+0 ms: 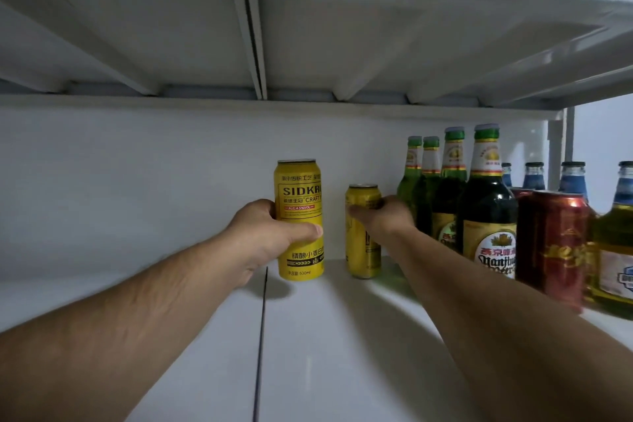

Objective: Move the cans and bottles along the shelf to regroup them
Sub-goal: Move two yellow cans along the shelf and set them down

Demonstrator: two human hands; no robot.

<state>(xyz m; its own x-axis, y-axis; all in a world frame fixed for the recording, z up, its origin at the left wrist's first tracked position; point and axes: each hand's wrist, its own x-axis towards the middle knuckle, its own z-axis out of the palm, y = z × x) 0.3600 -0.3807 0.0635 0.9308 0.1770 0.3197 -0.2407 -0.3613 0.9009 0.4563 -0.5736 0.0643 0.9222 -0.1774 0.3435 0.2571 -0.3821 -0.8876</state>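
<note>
The left hand [263, 233] grips one yellow can [299, 219]; the right hand [387, 216] grips the second [363, 233]. Four green bottles [486, 202] stand right.

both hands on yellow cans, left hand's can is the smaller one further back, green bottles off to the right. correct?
Not quite. The head view shows the left hand gripping the larger, nearer yellow can; the smaller yellow can further back is the one the right hand holds. The rest stands: both hands are on yellow cans, and the green bottles are off to the right.
</note>
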